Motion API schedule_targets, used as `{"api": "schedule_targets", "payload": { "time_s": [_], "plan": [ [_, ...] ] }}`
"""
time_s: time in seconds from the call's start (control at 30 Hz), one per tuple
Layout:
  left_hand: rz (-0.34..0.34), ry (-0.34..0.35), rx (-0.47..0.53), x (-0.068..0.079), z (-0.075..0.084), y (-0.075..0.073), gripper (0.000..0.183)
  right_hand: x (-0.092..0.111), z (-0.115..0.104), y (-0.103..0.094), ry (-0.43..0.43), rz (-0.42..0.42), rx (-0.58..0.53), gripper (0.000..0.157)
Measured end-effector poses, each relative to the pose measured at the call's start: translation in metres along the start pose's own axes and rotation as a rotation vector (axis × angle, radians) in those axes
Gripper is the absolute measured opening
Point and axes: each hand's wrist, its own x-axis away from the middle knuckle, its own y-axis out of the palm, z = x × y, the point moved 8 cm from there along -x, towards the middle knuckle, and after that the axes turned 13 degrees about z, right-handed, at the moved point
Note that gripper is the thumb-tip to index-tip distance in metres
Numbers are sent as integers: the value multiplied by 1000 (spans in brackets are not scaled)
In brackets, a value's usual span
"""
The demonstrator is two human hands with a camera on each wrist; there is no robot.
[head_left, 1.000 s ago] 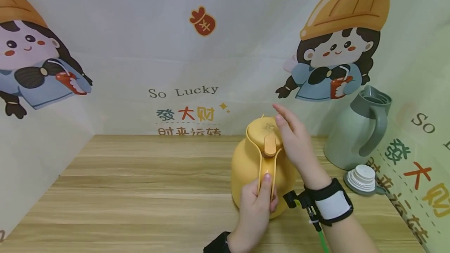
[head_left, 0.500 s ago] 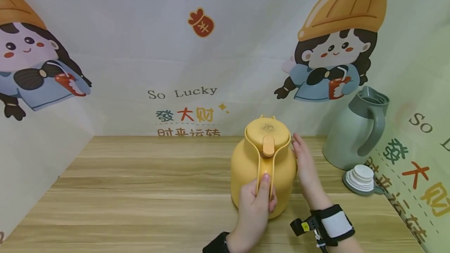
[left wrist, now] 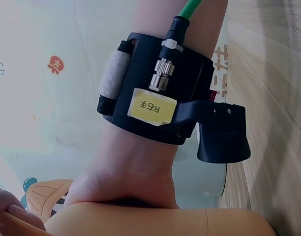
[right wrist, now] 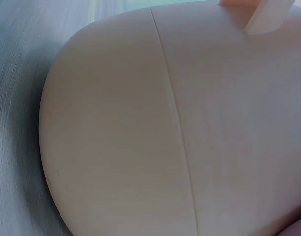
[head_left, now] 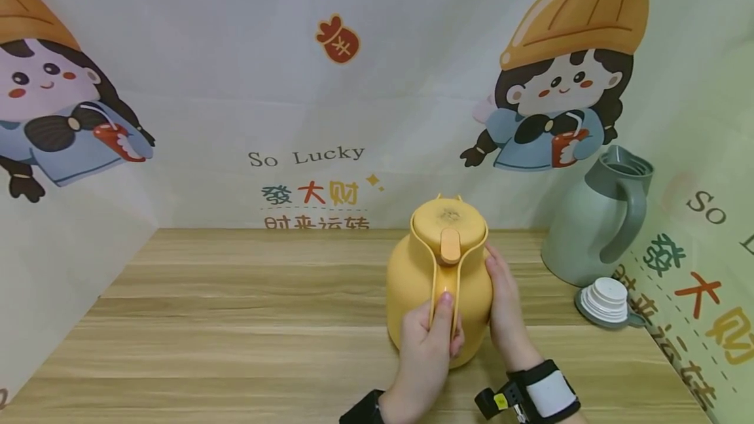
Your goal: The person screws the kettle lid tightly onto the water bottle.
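Observation:
A yellow thermos jug (head_left: pixel 406 286) stands upright on the wooden table, its lid on and its handle toward me. My left hand (head_left: pixel 427 339) grips that handle, thumb lying along the top. Against the jug's right side rests my right hand (head_left: pixel 508 306), its fingers fairly straight and pointing away; some of them are hidden behind the body. The left wrist view shows the right hand (left wrist: pixel 126 182) pressed to the yellow jug wall (left wrist: pixel 140 221). Only the smooth jug body (right wrist: pixel 121 123) and part of its handle fill the right wrist view.
At the back right stands a grey-green thermos jug (head_left: pixel 580 228) with no lid on it. In front of it lies a white and grey lid (head_left: pixel 607 300). Printed cloth walls (head_left: pixel 206 84) border the wooden table (head_left: pixel 247 319) at the back and sides.
My right hand has come down from the lid of the yellow jug to its right side and now touches the body. The left hand keeps its grip, and the jug stays in place.

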Motion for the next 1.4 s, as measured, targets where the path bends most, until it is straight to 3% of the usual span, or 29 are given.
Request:
{"api": "schedule_targets", "payload": {
  "time_s": [0.3, 0.57, 0.73, 0.9, 1.03, 1.27, 1.4],
  "plan": [
    [82, -123, 8, -4, 2, -12, 49, 2, -2, 9, -3, 4, -13, 41],
    [191, -161, 59, -21, 19, -40, 49, 0, -9, 44, -99, -53, 48, 37],
    [221, -110, 28, -35, 31, -64, 49, -5, -17, 73, -143, -97, 51, 40],
    [230, 37, -62, -51, 49, -89, 48, -11, -28, 103, -182, -151, 87, 43],
    [247, 115, -115, -62, 55, -106, 47, -16, -30, 124, -182, -199, 100, 44],
    [267, 157, -118, -83, 50, -126, 47, -26, -38, 154, -227, -294, 66, 44],
    [263, 150, -131, -93, 43, -135, 47, -38, -18, 168, -218, -307, 70, 48]
  ]
}}
